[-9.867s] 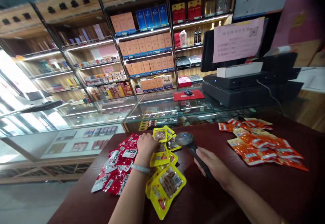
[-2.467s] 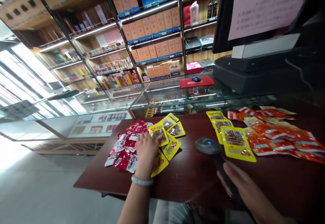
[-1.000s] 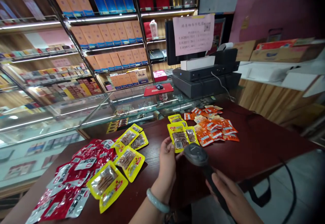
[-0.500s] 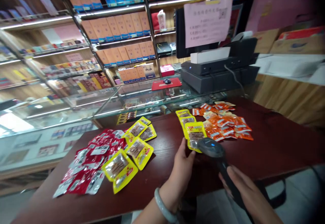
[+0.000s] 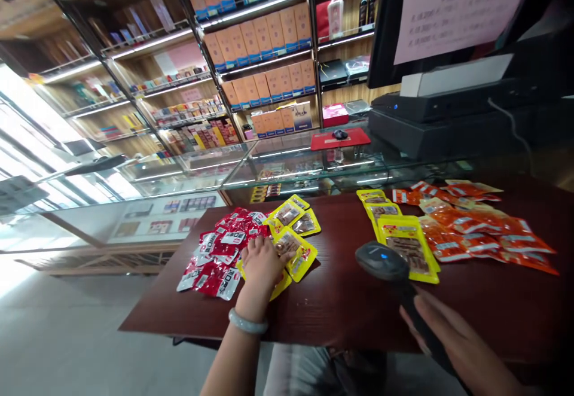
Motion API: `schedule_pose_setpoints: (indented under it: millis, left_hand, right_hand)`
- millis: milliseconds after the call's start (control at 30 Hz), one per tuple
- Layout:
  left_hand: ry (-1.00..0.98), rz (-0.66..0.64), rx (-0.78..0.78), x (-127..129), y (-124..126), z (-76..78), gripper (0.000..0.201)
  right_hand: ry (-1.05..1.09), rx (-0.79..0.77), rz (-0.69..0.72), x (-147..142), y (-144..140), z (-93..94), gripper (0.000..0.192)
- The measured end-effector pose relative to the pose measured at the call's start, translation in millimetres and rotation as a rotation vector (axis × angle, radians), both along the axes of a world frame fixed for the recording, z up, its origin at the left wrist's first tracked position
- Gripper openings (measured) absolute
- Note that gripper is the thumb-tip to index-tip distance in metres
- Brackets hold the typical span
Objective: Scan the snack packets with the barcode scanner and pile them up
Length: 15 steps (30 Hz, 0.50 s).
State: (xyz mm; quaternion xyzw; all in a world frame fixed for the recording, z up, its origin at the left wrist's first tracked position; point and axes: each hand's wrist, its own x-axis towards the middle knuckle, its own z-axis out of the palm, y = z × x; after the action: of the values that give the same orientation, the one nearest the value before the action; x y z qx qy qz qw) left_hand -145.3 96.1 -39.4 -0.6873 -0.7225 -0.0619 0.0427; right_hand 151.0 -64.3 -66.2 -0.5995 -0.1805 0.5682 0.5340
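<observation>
A dark red wooden bench (image 5: 350,306) fills the lower frame. At right centre lies a spread of orange snack packets (image 5: 475,228), left of centre a heap of red packets (image 5: 215,258). The left hand (image 5: 262,264) presses spread fingers on a yellow snack pouch (image 5: 296,252) beside that heap. The right hand (image 5: 452,339), lower right, grips a black barcode scanner (image 5: 388,264).

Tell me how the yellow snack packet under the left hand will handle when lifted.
The yellow packet looks like thin glossy film, so probably light, floppy and a bit slippery. It overlaps neighbouring packets under the left hand, so one may drag along.
</observation>
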Motion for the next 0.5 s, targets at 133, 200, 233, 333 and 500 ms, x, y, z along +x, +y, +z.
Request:
schedule_pose_setpoints:
  millis: [133, 200, 233, 333, 500]
  left_hand:
    - [0.013, -0.054, -0.065, -4, 4, -3.8, 0.059]
    - [-0.015, -0.083, -0.103, 0, 5, -4.3, 0.059]
    - [-0.026, -0.092, -0.106, 3, 4, -4.2, 0.06]
    - [-0.041, -0.142, -0.074, 13, 2, -3.8, 0.061]
    - [-0.243, -0.195, -0.207, 32, 1, -8.9, 0.06]
  right_hand:
    - [0.02, 0.027, 0.052, -20, 14, 1.4, 0.062]
    - [0.031, 0.034, 0.069, -23, 18, -1.8, 0.063]
    - [0.038, 0.033, 0.071, -24, 19, -3.3, 0.063]
    - [0.044, 0.033, 0.073, -24, 21, -5.4, 0.063]
    - [0.038, 0.066, -0.018, -21, 20, -7.4, 0.059]
